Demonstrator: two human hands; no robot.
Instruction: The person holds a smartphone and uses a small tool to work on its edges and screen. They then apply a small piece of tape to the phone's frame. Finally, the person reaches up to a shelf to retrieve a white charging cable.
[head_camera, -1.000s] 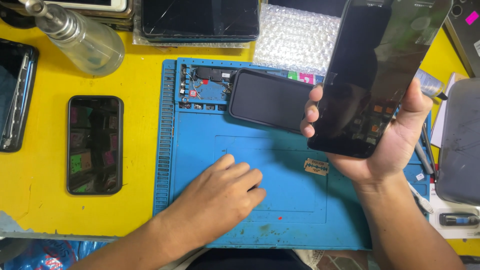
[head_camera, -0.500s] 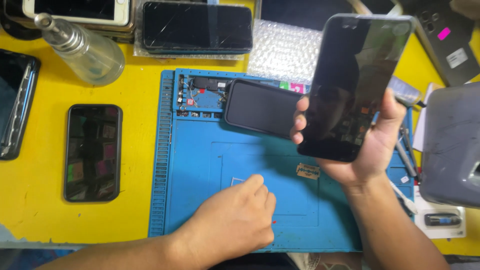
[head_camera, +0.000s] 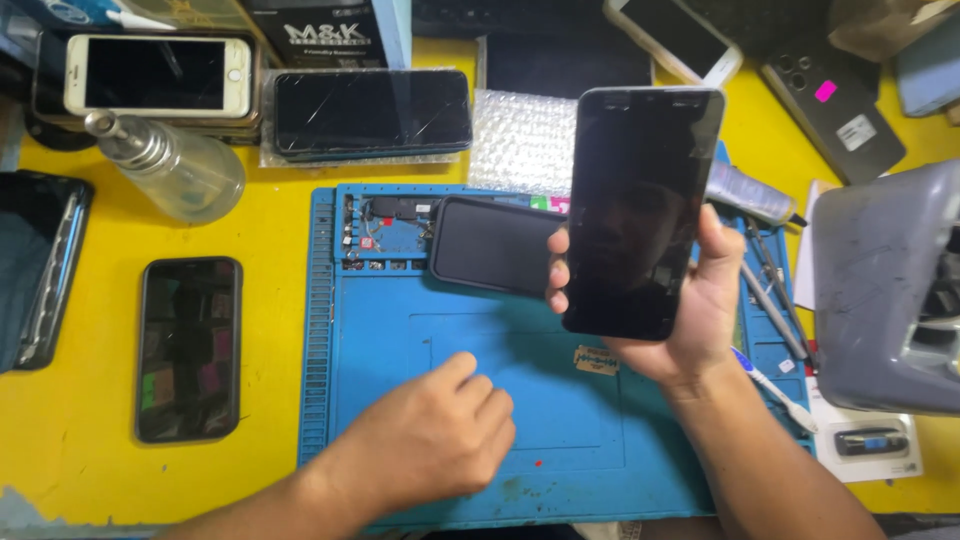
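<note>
My left hand (head_camera: 440, 440) rested loosely curled and empty on the blue repair mat (head_camera: 380, 330). My right hand (head_camera: 690, 300) gripped a black smartphone (head_camera: 635, 210) upright above another phone (head_camera: 495, 245), apparently inspecting; setting it down needs care.

the phone (head_camera: 640, 210) is a black slab with a dark, glossy screen facing up, held upright and tilted slightly above the blue mat (head_camera: 380, 330), over its right part. the right hand (head_camera: 690, 310) grips its lower half from behind, fingertips wrapping the left edge, thumb on the right edge.
</note>
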